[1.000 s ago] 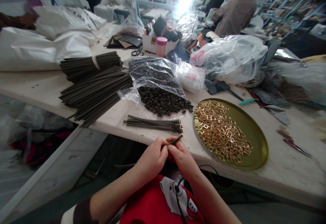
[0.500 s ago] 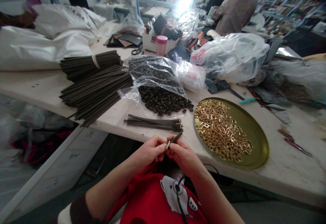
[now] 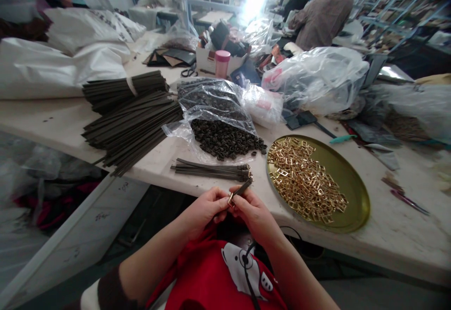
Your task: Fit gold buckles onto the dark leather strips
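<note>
My left hand [image 3: 206,209] and my right hand [image 3: 252,213] meet just below the table edge, both pinched on a thin dark strap [image 3: 242,188] with a small gold buckle [image 3: 231,200] at its near end. The strap tip points up and right. A short row of finished dark straps [image 3: 211,169] lies on the table right above my hands. To the right sits a round gold tray [image 3: 348,178] heaped with gold buckles [image 3: 305,181]. A clear bag spills small dark loops [image 3: 225,140] behind the straps.
Bundles of long dark strips [image 3: 128,112] lie at the left, with white sacks [image 3: 59,63] behind. Clear plastic bags [image 3: 317,80], a pink cup [image 3: 222,63] and clutter fill the back. Other people stand or sit at the far end. Pink-handled tool [image 3: 408,200] lies at the right.
My hands have shifted slightly and worked the buckle along the strap end; the strap tip has tilted a little higher. A person at the back left has moved further left.
</note>
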Tool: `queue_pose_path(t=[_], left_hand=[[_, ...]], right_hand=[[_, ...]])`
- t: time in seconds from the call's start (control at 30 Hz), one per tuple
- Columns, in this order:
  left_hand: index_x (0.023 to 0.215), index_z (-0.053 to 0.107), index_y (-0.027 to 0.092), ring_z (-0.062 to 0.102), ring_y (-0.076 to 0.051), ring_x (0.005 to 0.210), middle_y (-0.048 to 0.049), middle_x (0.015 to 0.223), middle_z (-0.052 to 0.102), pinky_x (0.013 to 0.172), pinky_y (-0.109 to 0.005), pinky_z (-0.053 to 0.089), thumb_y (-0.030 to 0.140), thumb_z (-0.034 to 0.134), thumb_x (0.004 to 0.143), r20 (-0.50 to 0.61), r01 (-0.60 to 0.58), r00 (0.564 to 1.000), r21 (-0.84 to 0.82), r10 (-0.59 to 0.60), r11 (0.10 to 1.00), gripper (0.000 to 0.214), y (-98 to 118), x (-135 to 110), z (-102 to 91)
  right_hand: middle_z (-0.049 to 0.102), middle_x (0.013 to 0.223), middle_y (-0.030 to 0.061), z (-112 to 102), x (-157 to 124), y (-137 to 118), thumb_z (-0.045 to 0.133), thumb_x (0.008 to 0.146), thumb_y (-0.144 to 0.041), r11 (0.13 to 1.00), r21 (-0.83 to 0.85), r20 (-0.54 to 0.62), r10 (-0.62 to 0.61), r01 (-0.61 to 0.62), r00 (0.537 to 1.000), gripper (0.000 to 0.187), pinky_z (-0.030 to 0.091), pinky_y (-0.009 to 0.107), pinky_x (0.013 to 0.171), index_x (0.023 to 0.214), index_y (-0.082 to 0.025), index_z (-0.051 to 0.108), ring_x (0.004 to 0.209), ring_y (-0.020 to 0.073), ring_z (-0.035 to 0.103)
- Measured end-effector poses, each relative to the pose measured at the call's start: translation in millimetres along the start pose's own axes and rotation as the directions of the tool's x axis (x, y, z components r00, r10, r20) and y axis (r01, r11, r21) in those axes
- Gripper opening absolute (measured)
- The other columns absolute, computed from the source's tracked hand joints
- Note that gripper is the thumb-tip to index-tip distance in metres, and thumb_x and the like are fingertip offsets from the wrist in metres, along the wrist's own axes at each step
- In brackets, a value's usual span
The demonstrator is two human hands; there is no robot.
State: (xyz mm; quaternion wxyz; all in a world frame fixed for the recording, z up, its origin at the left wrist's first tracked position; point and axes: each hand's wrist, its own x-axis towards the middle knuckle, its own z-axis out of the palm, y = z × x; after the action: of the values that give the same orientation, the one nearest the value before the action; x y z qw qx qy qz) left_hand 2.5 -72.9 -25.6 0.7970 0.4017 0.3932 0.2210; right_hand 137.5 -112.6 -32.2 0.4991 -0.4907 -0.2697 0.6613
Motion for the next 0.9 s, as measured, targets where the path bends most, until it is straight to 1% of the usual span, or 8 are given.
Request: queue_pose_path(t=[0.2, 0.33, 0.43, 0.6, 0.67, 0.77, 0.83, 0.9], left_hand=[[0.083, 0.05, 0.015, 0.042, -0.006, 0.046, 0.0025, 0.064, 0.055, 0.044, -0.018, 0.03, 0.034, 0.048, 0.079, -0.041, -0.043, 0.998, 0.126, 0.048, 0.991, 0.02, 3, -3, 3.3], [0.073, 0.049, 0.016, 0.047, -0.009, 0.055, 0.0033, 0.063, 0.054, 0.052, -0.019, 0.036, 0.032, 0.053, 0.074, -0.124, -0.123, 0.978, 0.312, 0.169, 0.942, 0.016, -3, 1, 3.2], [0.071, 0.049, 0.016, 0.051, -0.011, 0.062, 0.0024, 0.065, 0.056, 0.058, -0.022, 0.039, 0.029, 0.053, 0.074, -0.143, -0.153, 0.964, 0.387, 0.223, 0.909, 0.014, -6, 3, 1.0], [0.071, 0.051, 0.016, 0.051, -0.012, 0.063, 0.0017, 0.066, 0.056, 0.058, -0.022, 0.039, 0.029, 0.052, 0.075, -0.116, -0.152, 0.969, 0.425, 0.22, 0.892, 0.014, -6, 2, -2.3], [0.071, 0.051, 0.015, 0.05, -0.012, 0.062, 0.0017, 0.066, 0.056, 0.057, -0.022, 0.039, 0.029, 0.053, 0.074, -0.122, -0.138, 0.97, 0.435, 0.211, 0.89, 0.015, -5, 2, -2.4], [0.07, 0.05, 0.016, 0.047, -0.01, 0.055, 0.0035, 0.061, 0.053, 0.052, -0.021, 0.037, 0.031, 0.054, 0.074, -0.128, -0.1, 0.978, 0.408, 0.165, 0.908, 0.017, -3, 2, -1.5], [0.069, 0.048, 0.016, 0.043, -0.008, 0.048, 0.0053, 0.056, 0.049, 0.046, -0.019, 0.033, 0.032, 0.053, 0.073, -0.118, -0.066, 0.986, 0.364, 0.117, 0.929, 0.017, -2, 2, -0.7], [0.069, 0.046, 0.016, 0.039, -0.006, 0.044, 0.0062, 0.054, 0.047, 0.043, -0.019, 0.03, 0.031, 0.053, 0.073, -0.108, -0.049, 0.99, 0.333, 0.09, 0.942, 0.017, -1, 1, -0.1]], right_hand=[[0.054, 0.068, -0.0038, 1, 1, -4, 0.062, 0.072, -0.037, 0.989, -0.087, -0.018, -0.124, 0.122, 0.992, 0.023, 0.039, 0.022, 0.054, 0.081, -0.019, 0.051, 0.057, 0.0089, 0.049], [0.053, 0.066, -0.0041, 2, 1, -1, 0.063, 0.071, -0.039, 0.976, -0.15, -0.033, -0.165, 0.158, 0.986, 0.024, 0.039, 0.022, 0.053, 0.077, -0.019, 0.051, 0.055, 0.0092, 0.047], [0.054, 0.064, -0.0033, -1, 1, 1, 0.057, 0.076, -0.045, 0.97, -0.185, -0.049, -0.17, 0.158, 0.984, 0.026, 0.041, 0.023, 0.054, 0.074, -0.019, 0.051, 0.055, 0.0098, 0.049], [0.053, 0.06, -0.0036, -4, 3, 3, 0.054, 0.077, -0.048, 0.988, -0.125, -0.039, -0.093, 0.087, 0.995, 0.03, 0.042, 0.024, 0.055, 0.077, -0.019, 0.05, 0.054, 0.0105, 0.05], [0.052, 0.061, -0.0037, -3, 4, 5, 0.052, 0.078, -0.047, 0.978, -0.175, -0.055, -0.123, 0.112, 0.991, 0.027, 0.041, 0.024, 0.054, 0.077, -0.019, 0.05, 0.053, 0.0105, 0.048], [0.048, 0.062, -0.0032, -1, 3, 7, 0.048, 0.083, -0.039, 0.888, -0.386, -0.107, -0.311, 0.249, 0.944, 0.021, 0.037, 0.024, 0.053, 0.074, -0.02, 0.05, 0.055, 0.0113, 0.044], [0.047, 0.063, -0.0023, -1, 1, 9, 0.047, 0.085, -0.033, 0.767, -0.548, -0.104, -0.457, 0.333, 0.883, 0.019, 0.035, 0.026, 0.055, 0.071, -0.021, 0.05, 0.058, 0.0127, 0.043], [0.049, 0.068, 0.0, -3, -1, 10, 0.046, 0.085, -0.026, 0.62, -0.669, -0.028, -0.573, 0.41, 0.819, 0.015, 0.036, 0.027, 0.059, 0.071, -0.022, 0.051, 0.064, 0.0148, 0.046]])
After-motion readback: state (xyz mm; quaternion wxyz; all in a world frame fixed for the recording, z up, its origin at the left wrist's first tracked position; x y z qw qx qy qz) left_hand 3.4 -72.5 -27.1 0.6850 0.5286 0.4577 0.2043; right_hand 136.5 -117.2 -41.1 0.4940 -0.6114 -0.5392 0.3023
